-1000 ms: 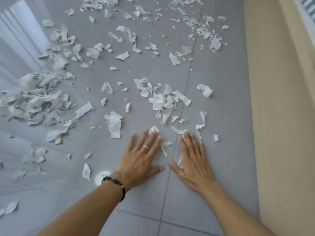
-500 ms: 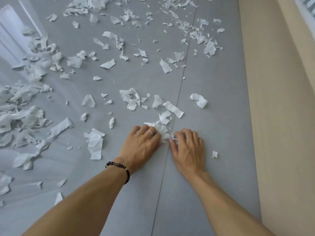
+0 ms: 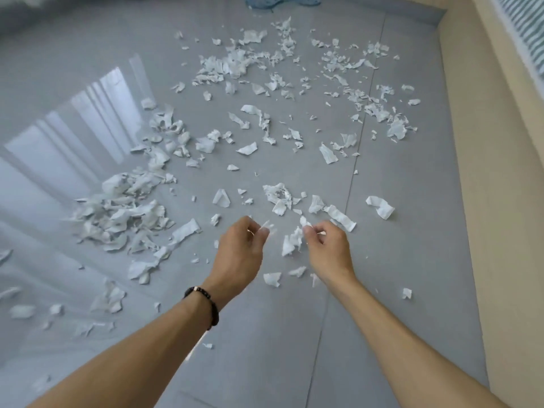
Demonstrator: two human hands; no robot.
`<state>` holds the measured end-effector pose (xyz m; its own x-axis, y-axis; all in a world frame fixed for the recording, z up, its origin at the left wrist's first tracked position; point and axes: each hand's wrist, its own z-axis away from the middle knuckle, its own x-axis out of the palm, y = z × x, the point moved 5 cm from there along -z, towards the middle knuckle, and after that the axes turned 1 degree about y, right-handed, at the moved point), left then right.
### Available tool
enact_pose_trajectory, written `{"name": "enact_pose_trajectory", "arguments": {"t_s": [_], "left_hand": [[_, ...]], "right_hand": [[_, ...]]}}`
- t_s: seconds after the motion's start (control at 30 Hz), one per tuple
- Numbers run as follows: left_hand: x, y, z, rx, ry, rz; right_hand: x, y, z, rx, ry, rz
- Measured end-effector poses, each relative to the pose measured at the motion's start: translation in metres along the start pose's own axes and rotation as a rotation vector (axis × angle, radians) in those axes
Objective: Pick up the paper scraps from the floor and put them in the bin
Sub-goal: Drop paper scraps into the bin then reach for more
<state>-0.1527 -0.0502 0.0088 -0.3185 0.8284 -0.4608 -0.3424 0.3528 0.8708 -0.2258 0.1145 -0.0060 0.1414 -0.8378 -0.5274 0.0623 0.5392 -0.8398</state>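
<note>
White torn paper scraps lie all over the grey tiled floor [image 3: 382, 290], with a dense heap [image 3: 123, 213] at the left. My left hand [image 3: 241, 254], with a ring and a dark bead bracelet, is raised off the floor and pinches a small scrap at its fingertips. My right hand [image 3: 326, 248] is also raised, its fingers closed on a crumpled bunch of scraps [image 3: 291, 241] that hangs between the two hands. A few loose pieces [image 3: 272, 278] lie on the floor under my hands. No bin is clearly in view.
A beige wall [image 3: 500, 201] runs along the right side, close to my right arm. Something blue [image 3: 265, 1] lies at the top edge, far end of the floor. Window light reflects on the floor at the left.
My hands went from flat on the floor, to gathering scraps together, to lifted with scraps pinched in them. The view has pulled back and tilted up, showing more of the floor.
</note>
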Motion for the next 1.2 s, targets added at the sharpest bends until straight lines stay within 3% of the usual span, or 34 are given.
{"name": "enact_pose_trajectory", "arguments": {"t_s": [0.13, 0.33, 0.5, 0.63, 0.83, 1.03, 1.2], "left_hand": [[-0.082, 0.005, 0.000, -0.195, 0.104, 0.256], [-0.228, 0.018, 0.010, -0.273, 0.329, 0.353], [-0.353, 0.013, 0.039, -0.358, 0.543, 0.414], [-0.466, -0.003, 0.077, -0.345, 0.830, 0.393], [-0.589, -0.064, 0.122, -0.404, 1.126, 0.384], [-0.641, -0.131, 0.127, -0.605, 1.131, 0.445], [-0.651, -0.138, 0.114, -0.648, 0.966, 0.333]], "right_hand": [[0.028, -0.079, 0.003, -0.002, -0.112, -0.129], [0.095, -0.234, 0.019, -0.104, -0.306, -0.201], [0.190, -0.356, 0.062, -0.187, -0.491, -0.251], [0.281, -0.438, 0.113, -0.192, -0.688, -0.291], [0.410, -0.517, 0.205, -0.194, -0.855, -0.322], [0.491, -0.532, 0.251, -0.243, -0.864, -0.115], [0.506, -0.539, 0.257, -0.496, -0.924, 0.125]]}}
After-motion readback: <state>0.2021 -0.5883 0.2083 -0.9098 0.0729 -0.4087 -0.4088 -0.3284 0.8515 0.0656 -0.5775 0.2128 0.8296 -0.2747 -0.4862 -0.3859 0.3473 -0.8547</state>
